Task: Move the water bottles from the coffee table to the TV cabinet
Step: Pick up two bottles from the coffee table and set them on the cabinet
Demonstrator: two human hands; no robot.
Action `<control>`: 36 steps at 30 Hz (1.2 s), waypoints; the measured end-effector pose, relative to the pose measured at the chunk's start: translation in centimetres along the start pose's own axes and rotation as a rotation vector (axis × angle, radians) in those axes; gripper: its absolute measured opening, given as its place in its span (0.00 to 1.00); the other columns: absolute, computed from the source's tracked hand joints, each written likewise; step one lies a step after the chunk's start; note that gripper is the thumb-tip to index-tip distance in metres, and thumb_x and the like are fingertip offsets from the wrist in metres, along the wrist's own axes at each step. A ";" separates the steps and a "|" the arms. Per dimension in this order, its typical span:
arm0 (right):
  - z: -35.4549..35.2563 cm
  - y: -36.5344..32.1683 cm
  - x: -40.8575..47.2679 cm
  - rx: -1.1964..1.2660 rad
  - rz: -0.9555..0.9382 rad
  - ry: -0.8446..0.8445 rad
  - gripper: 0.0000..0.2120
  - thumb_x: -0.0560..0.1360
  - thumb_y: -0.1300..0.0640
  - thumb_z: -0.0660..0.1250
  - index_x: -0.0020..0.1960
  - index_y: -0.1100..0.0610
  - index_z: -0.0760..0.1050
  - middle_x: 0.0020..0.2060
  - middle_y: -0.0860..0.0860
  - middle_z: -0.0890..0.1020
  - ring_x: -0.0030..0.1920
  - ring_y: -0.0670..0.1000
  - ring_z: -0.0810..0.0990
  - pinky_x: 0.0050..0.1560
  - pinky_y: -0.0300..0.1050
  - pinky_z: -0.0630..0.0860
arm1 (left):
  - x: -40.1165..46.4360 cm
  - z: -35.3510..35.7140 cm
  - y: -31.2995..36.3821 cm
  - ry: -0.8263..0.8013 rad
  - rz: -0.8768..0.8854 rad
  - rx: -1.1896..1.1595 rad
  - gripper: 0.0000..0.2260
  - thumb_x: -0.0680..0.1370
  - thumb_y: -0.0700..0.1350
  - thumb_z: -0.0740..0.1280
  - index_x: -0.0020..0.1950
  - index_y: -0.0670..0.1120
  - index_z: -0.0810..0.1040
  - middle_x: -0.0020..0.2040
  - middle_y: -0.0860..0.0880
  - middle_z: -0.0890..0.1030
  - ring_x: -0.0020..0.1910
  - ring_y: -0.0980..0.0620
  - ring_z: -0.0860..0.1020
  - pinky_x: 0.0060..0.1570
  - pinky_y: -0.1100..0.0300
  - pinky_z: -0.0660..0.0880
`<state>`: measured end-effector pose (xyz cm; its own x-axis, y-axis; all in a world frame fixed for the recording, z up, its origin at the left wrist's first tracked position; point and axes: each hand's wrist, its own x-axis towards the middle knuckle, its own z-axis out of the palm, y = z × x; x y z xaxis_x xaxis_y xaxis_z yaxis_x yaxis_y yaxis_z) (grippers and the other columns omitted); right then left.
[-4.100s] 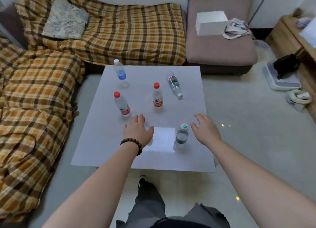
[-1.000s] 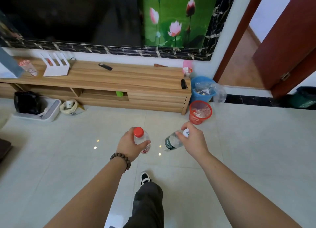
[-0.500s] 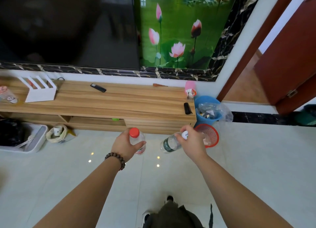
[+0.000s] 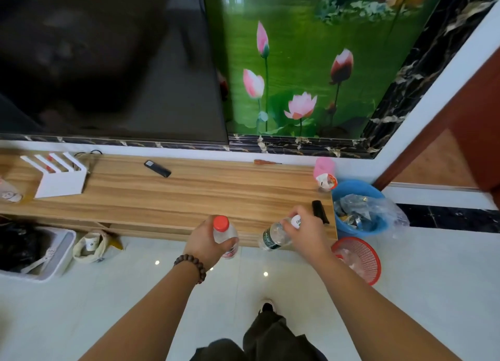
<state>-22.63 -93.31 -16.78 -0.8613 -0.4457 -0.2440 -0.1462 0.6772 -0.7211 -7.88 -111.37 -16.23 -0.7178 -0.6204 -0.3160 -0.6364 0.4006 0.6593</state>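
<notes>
My left hand (image 4: 205, 243), with a bead bracelet on the wrist, grips a red-capped water bottle (image 4: 225, 233) held upright at the front edge of the wooden TV cabinet (image 4: 173, 195). My right hand (image 4: 307, 233) holds a green-labelled, white-capped water bottle (image 4: 273, 237) by its neck, tilted with its base pointing left. Both bottles hover over the cabinet's front edge, near its right end. The coffee table is out of view.
On the cabinet lie a black remote (image 4: 157, 168), a white rack (image 4: 58, 175), a black object (image 4: 320, 212), a pink cup (image 4: 324, 174) and a screwdriver (image 4: 266, 162). A blue bucket (image 4: 358, 208) and red basket (image 4: 358, 260) stand at its right. The TV (image 4: 108, 63) hangs above.
I have walked from the coffee table to the TV cabinet carrying both bottles. Over the last second the cabinet came much closer and my hands now reach its front edge.
</notes>
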 end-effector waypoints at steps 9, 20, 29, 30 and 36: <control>1.3 -0.3 9.6 0.002 0.033 -0.023 0.08 0.74 0.49 0.68 0.48 0.50 0.71 0.40 0.50 0.79 0.40 0.49 0.77 0.38 0.45 0.73 | 8.9 1.3 0.0 -0.038 -0.005 -0.005 0.25 0.69 0.52 0.74 0.62 0.50 0.72 0.52 0.53 0.76 0.53 0.50 0.76 0.49 0.60 0.70; 10.9 3.8 25.4 -0.090 -0.125 0.094 0.08 0.74 0.49 0.67 0.45 0.51 0.70 0.29 0.47 0.74 0.29 0.48 0.71 0.26 0.43 0.62 | 26.4 9.2 -7.9 0.010 0.155 0.015 0.24 0.70 0.53 0.74 0.62 0.51 0.71 0.51 0.54 0.75 0.50 0.53 0.74 0.48 0.61 0.70; 17.0 4.3 37.8 -0.165 -0.301 0.036 0.10 0.72 0.49 0.69 0.47 0.51 0.70 0.41 0.52 0.77 0.38 0.53 0.75 0.33 0.45 0.68 | 40.8 11.7 -12.2 0.212 0.188 -0.004 0.24 0.70 0.56 0.72 0.62 0.50 0.71 0.55 0.50 0.79 0.54 0.48 0.77 0.49 0.57 0.72; 17.6 4.3 38.9 -0.192 -0.319 0.007 0.11 0.71 0.49 0.70 0.47 0.51 0.70 0.44 0.52 0.77 0.41 0.54 0.75 0.35 0.46 0.69 | 42.0 12.0 -12.4 0.225 0.197 -0.010 0.23 0.70 0.57 0.72 0.61 0.50 0.71 0.55 0.50 0.79 0.54 0.48 0.78 0.48 0.57 0.72; 22.1 6.3 42.7 -0.194 -0.347 0.110 0.19 0.70 0.53 0.72 0.55 0.51 0.67 0.45 0.53 0.78 0.43 0.55 0.76 0.41 0.48 0.72 | 46.9 14.9 -14.0 0.297 0.242 0.018 0.28 0.69 0.65 0.69 0.60 0.49 0.71 0.55 0.49 0.77 0.50 0.50 0.75 0.45 0.57 0.73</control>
<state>-49.56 -121.00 -46.00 -0.7902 -0.6089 0.0700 -0.5168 0.6005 -0.6101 -36.83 -136.04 -50.40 -0.7368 -0.6734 0.0606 -0.4651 0.5700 0.6773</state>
